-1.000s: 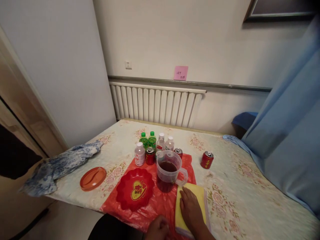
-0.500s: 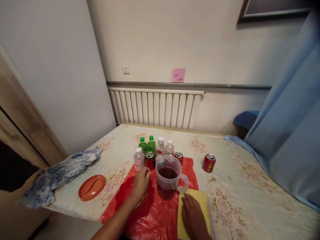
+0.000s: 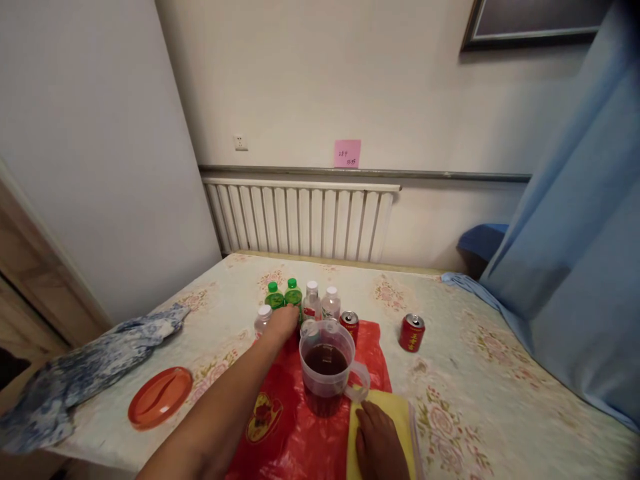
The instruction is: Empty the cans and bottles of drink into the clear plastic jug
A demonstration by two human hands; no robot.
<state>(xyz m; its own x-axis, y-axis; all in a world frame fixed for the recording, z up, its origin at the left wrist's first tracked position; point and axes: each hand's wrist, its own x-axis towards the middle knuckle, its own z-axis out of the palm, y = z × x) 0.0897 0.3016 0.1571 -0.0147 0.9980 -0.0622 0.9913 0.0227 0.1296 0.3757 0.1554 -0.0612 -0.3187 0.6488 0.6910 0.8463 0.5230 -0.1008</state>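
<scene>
Left hand (image 3: 281, 323) stretched forward over the red plastic sheet (image 3: 320, 427), fingers curled down onto a red can (image 3: 294, 328) in the cluster of drinks; can almost wholly hidden under the hand, so grip closed around it or merely resting on top: cannot tell. Right hand (image 3: 379, 443) flat, fingers spread and pressed on a yellow cloth (image 3: 395, 417) at the near edge of the bench (image 3: 500, 400), holding nothing.

Can likely light and stiff, thin-walled, smooth and a bit slippery; easily dented if squeezed hard. Best taken round the middle of its side, thumb against fingers, kept upright. Standing between a white-capped bottle (image 3: 262, 320) on its left and the clear pitcher (image 3: 327, 367) just in front and to the right, close enough to knock either.

Pitcher roughly half full of dark liquid, handle turned toward the right hand. Behind the can, two green bottles (image 3: 283, 296) and two clear bottles (image 3: 320, 303); a second red can (image 3: 349, 323) beside the pitcher, a third (image 3: 412, 333) standing apart on the floral cover. Red dish with a yellow heart (image 3: 263, 418) partly under the left forearm. Orange lid (image 3: 160, 406) and a blue patterned cloth (image 3: 85, 373) out to the left. Radiator (image 3: 300, 220) on the wall behind, blue curtain (image 3: 575, 253) on the right.
</scene>
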